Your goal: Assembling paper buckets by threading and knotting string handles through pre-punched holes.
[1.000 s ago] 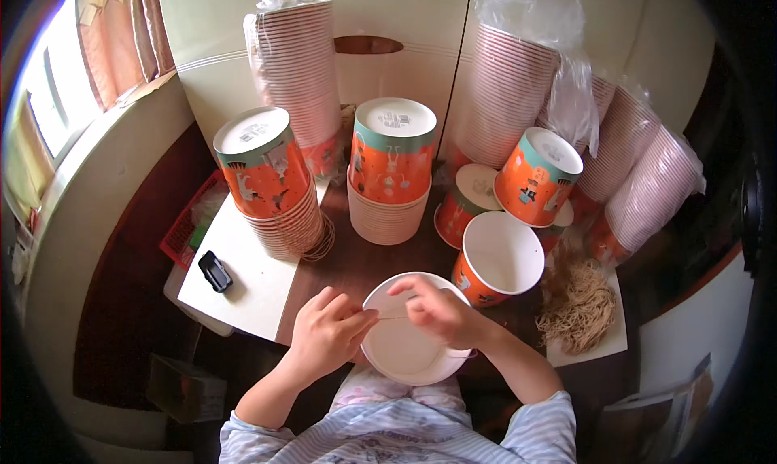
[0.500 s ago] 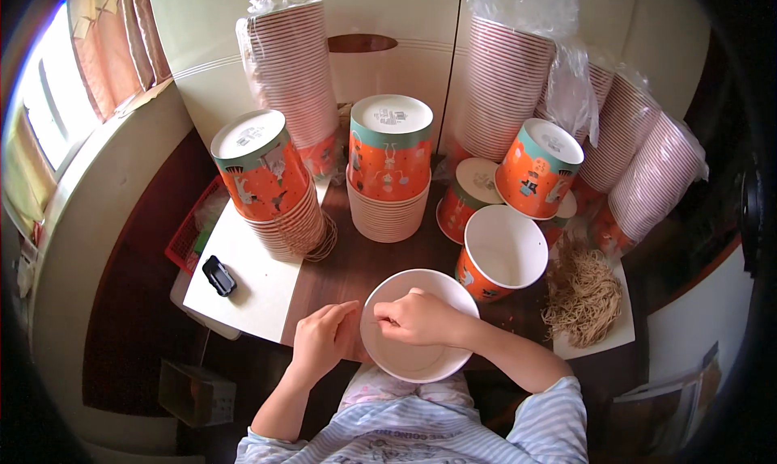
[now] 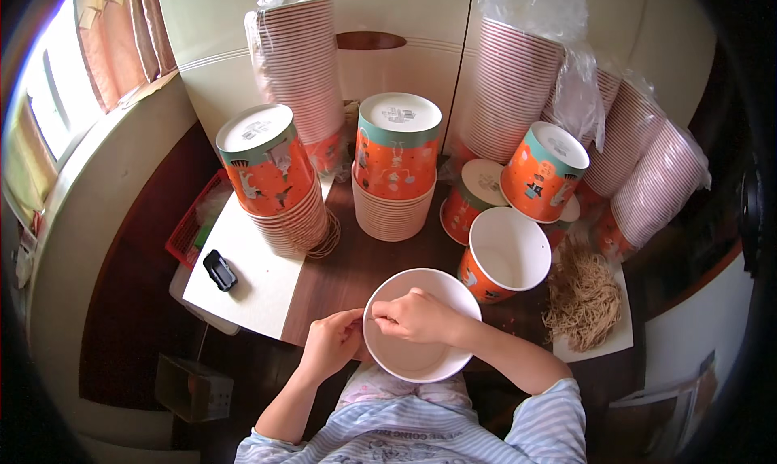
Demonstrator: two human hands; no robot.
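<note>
A white-lined paper bucket [image 3: 421, 365] stands open side up at the table's near edge, in front of my body. Inside it, close to the left wall, my right hand [image 3: 414, 317] is closed in a pinch; what lies between its fingertips is too small to make out. Against the outside of the same wall, my left hand [image 3: 333, 343] has its fingers drawn together at the rim, and anything in them is hidden. To the right, a tangled bundle of tan cords [image 3: 589, 298] lies on a white board.
Another open orange bucket [image 3: 510, 250] tilts behind mine. Upside-down bucket stacks stand left [image 3: 267, 169] and centre [image 3: 396, 165]. Tall plastic-wrapped stacks [image 3: 299, 67] line the back. Tan cords [image 3: 324, 236] hang by the left stack; a black case [image 3: 219, 270] lies on the left white sheet.
My left hand has moved right to the bucket's outer wall, and its fingers have drawn in. The right hand stays inside the bucket. The whole view has shifted slightly.
</note>
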